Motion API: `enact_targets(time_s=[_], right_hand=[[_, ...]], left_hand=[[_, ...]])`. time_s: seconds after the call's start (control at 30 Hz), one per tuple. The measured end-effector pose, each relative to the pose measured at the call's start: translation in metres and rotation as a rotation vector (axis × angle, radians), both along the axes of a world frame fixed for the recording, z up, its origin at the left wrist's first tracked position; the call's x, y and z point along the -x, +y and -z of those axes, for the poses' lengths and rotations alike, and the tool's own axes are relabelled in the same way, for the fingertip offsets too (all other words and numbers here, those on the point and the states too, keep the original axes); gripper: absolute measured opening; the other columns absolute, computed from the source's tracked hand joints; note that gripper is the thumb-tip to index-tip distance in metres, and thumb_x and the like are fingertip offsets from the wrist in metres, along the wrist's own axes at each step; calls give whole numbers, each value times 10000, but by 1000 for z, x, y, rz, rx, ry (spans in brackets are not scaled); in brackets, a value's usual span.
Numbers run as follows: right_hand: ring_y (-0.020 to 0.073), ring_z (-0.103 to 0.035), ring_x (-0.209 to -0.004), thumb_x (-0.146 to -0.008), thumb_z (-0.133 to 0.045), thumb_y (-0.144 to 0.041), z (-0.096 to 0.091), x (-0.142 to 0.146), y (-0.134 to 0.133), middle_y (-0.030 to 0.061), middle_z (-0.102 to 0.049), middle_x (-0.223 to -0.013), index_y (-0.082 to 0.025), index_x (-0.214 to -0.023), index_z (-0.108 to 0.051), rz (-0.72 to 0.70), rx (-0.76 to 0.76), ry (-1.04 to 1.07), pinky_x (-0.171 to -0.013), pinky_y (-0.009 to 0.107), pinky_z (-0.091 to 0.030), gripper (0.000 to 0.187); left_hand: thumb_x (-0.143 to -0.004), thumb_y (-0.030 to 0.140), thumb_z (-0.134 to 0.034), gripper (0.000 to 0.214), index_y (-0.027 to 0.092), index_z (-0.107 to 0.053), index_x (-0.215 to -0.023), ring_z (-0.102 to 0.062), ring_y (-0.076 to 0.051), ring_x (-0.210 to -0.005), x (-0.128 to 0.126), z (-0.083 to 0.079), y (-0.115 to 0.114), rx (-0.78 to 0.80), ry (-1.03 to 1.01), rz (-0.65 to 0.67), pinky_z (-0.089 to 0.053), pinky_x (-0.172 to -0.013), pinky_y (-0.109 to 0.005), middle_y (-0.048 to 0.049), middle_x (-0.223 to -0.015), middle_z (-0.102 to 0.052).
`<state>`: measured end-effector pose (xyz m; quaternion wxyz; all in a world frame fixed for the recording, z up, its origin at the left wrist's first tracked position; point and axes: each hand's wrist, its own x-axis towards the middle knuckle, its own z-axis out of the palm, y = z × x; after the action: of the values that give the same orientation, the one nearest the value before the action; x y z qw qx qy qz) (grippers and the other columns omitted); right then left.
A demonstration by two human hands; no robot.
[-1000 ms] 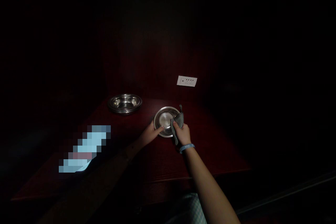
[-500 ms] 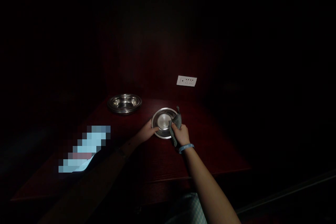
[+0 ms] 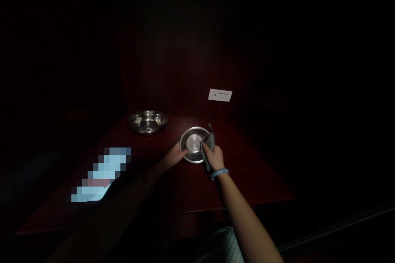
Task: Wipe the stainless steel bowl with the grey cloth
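Item: small steel dish [image 3: 193, 141], lying on the dark red table [image 3: 191, 189], centre. Your left hand [image 3: 175, 158] is gripping its near-left rim. Your right hand [image 3: 214, 158], blue wristband [image 3: 219, 172] on, is clutching a grey cloth [image 3: 208, 143] and pressing it against the dish's right edge. Also sitting there: stacked steel bowls [image 3: 147, 121], back left; white socket plate [image 3: 220, 95], on the wall behind.

Light blue wristband [image 3: 219, 172] is worn just behind the right hand [image 3: 213, 157]; forearms are left unsleeved; pale checked garment [image 3: 225, 244] is glimpsed below.
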<state>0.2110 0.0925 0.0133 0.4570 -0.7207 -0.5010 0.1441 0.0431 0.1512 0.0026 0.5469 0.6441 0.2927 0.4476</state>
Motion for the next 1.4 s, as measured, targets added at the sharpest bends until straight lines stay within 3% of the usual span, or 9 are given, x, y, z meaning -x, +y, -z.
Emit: enact_targets(time_s=[0.33,0.63,0.9,1.4], right_hand=[[165,-596,-583,-761,-525,-470,-1,0,0,62,-640,-599,-156,-624,-645,-7,-8,7,-488,215,-380,363],[153,-585,-565,-753,-537,-458,1,0,1,53,-624,-568,-146,-592,-622,-25,-35,32,-484,205,-379,361],[143,-562,-535,-749,-534,-473,4,1,1,44,-606,-545,-154,-570,-609,-51,-12,33,-461,204,-351,373],[153,-560,-531,-748,-528,-477,2,2,0,55,-613,-554,-160,-567,-611,-53,2,-9,-460,221,-340,375]], left_hand=[[-718,314,-627,513,121,-487,-1172,-549,-267,-1124,-5,10,1,1,-18,-46,-373,-1032,-435,-139,-1178,-606],[-691,204,-614,499,125,-510,-1173,-530,-263,-1151,-2,7,1,-40,-38,-32,-345,-1053,-436,-132,-1191,-601],[-611,80,-544,467,137,-572,-1073,-599,-242,-1033,0,-2,5,57,-48,-44,-395,-1006,-425,-77,-1059,-671],[-621,68,-511,460,137,-582,-1070,-614,-226,-999,4,-5,4,23,15,-44,-423,-984,-406,-61,-1032,-687]])
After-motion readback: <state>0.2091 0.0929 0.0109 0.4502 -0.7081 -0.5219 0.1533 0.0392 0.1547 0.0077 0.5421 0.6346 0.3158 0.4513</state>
